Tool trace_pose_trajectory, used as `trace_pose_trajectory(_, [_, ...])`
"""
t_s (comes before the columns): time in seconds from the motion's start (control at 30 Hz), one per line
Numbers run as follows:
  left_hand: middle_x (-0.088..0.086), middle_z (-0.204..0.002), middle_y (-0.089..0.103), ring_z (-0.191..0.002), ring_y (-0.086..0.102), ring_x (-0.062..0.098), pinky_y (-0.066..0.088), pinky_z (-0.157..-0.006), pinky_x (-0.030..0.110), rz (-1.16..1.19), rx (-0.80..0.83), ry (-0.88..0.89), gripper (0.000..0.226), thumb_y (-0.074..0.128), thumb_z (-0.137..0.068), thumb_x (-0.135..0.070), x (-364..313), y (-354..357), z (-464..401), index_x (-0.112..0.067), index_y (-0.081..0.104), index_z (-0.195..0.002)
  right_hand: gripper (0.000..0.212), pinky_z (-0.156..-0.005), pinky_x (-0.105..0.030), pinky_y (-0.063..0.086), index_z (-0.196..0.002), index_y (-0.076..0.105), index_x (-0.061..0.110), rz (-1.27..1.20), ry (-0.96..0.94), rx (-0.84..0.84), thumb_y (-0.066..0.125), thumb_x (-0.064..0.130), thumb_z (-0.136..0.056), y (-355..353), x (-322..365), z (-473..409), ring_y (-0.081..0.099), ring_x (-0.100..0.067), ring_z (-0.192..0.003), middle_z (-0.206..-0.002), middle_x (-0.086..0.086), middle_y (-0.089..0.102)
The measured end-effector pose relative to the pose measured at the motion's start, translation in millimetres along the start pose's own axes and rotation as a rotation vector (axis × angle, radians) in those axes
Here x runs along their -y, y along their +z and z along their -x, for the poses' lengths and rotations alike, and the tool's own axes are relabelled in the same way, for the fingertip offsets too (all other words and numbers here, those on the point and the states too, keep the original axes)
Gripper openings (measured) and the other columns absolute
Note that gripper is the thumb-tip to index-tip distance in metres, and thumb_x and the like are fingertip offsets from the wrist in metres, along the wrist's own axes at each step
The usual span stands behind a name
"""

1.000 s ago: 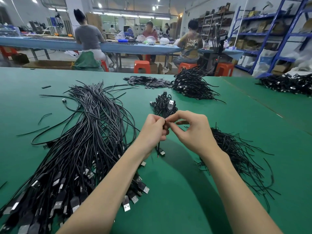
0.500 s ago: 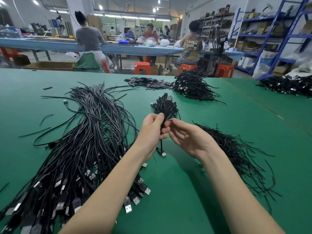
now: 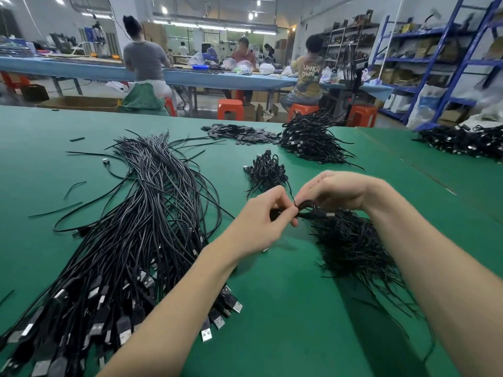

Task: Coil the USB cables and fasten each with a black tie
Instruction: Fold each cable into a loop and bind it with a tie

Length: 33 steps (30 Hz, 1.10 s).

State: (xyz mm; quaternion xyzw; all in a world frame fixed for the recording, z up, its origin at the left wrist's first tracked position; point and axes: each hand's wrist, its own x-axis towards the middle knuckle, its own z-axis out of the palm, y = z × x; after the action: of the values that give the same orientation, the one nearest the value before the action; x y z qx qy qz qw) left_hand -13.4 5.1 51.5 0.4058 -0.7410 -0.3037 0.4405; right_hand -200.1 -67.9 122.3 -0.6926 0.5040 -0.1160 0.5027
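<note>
Above the green table [image 3: 285, 308] my two hands meet around a small coiled USB cable [image 3: 309, 206]. My left hand [image 3: 261, 219] pinches the coil at its left side. My right hand [image 3: 334, 190] grips it from above, fingers curled over the loops, with a thin black tie end sticking up between the hands. A big bundle of loose USB cables [image 3: 130, 240] lies to the left, plugs towards me. A heap of black ties [image 3: 353, 246] sits under my right wrist. A small pile of coiled cables [image 3: 266, 171] lies just beyond my hands.
Further back lie a larger heap of coiled cables [image 3: 310, 140] and a patch of flat black pieces [image 3: 239, 133]. Another cable pile [image 3: 462, 141] sits far right. Stray ties [image 3: 73, 186] lie at left. People sit on orange stools [image 3: 230, 108] at a blue bench behind.
The cable's plug hung down below my left hand earlier; now the coil lies sideways between both hands. My right hand has turned palm-down over it. Both hands shifted slightly right.
</note>
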Motion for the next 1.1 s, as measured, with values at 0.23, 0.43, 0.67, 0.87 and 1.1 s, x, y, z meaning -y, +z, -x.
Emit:
trace_pose_trajectory(0.23, [-0.006,-0.062,0.066,-0.053,0.055,0.005,0.040,-0.055,0.014,-0.175,-0.345,-0.033,0.014,0.066,-0.088,-0.012,3.6,6.0,-4.5,-0.016,0.058,-0.078,0.017,-0.055,-0.022,0.049,-0.066,0.080,0.033,0.505,-0.370,-0.474,0.081,0.019,-0.077,28.9,27.2,9.6,0.058,-0.006,-0.054,-0.066,0.012,0.073])
trace_pose_trajectory(0.43, [0.003,-0.076,0.076,-0.065,0.071,0.014,0.060,-0.077,0.036,0.320,-0.351,-0.324,0.009,0.071,-0.088,-0.009,9.7,-6.2,-11.0,-0.014,0.063,-0.090,0.009,-0.060,-0.015,0.046,-0.078,0.084,0.020,0.269,-0.645,-0.680,0.084,0.012,-0.080,55.8,-2.0,12.2,0.062,-0.010,-0.071,-0.089,0.010,0.072])
trace_pose_trajectory(0.67, [-0.003,-0.089,0.073,-0.085,0.069,0.013,0.054,-0.080,0.032,-0.333,-0.409,0.043,0.008,0.067,-0.090,-0.012,7.8,-4.3,-2.0,-0.014,0.067,-0.099,0.010,-0.055,-0.019,0.051,-0.089,0.084,0.021,0.323,-0.714,-0.782,0.082,0.013,-0.083,75.5,-20.5,14.6,0.059,-0.015,-0.060,-0.087,0.007,0.066])
trace_pose_trajectory(0.87, [0.003,-0.090,0.069,-0.087,0.065,0.026,0.049,-0.077,0.042,-0.606,-0.395,0.104,0.012,0.061,-0.095,-0.020,8.3,-2.2,4.5,-0.016,0.062,-0.107,0.006,-0.054,-0.007,0.041,-0.081,0.082,0.034,0.268,-0.452,-0.770,0.082,0.030,-0.077,80.0,-10.6,16.9,0.065,-0.001,-0.059,-0.063,0.018,0.070])
trace_pose_trajectory(1.1, [0.006,-0.091,0.067,-0.087,0.062,0.026,0.045,-0.076,0.036,-0.617,-0.362,0.136,0.012,0.059,-0.097,-0.018,9.0,1.2,6.1,-0.013,0.062,-0.107,0.007,-0.056,-0.007,0.045,-0.078,0.081,0.027,0.240,-0.394,-0.751,0.083,0.021,-0.081,80.2,-10.0,14.0,0.065,0.006,-0.055,-0.053,0.025,0.065])
